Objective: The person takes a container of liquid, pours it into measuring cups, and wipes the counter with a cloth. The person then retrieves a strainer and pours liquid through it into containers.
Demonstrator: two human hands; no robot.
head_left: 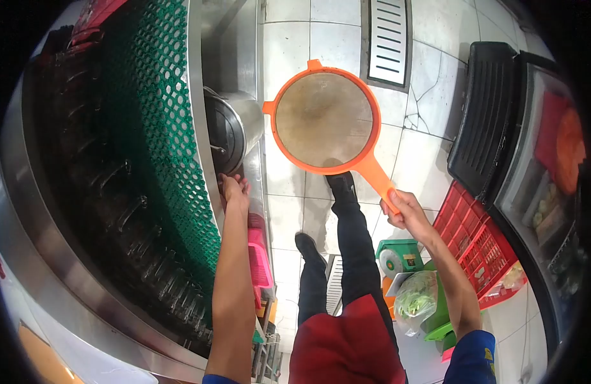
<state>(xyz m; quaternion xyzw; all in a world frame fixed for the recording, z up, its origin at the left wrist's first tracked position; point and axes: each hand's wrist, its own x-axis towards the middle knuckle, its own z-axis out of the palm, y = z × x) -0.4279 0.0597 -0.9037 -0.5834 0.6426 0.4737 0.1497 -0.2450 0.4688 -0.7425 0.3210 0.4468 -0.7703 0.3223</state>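
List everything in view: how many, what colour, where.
Strainer: 1, orange-rimmed, upper centre
Pot: 1, silver, left of strainer
Mesh mat: 1, green, left
Glassware: several, clear, far left
Steel counter: 1, silver, far left
Basket: at least 1, pink, left of centre
Crate: 1, red, right
Scale: 1, green, lower right
Vegetable bag: 1, clear, below scale
Tiles: many, white, centre
Drain covers: 2, pale, among tiles
Ribbed panel: 1, black, upper right
Windowed case: 1, dark-framed, far right
Apron: 1, red, bottom
Shoes: 2, black, centre
Left grip: 1, bare, near pot
Right grip: 1, bare, on strainer
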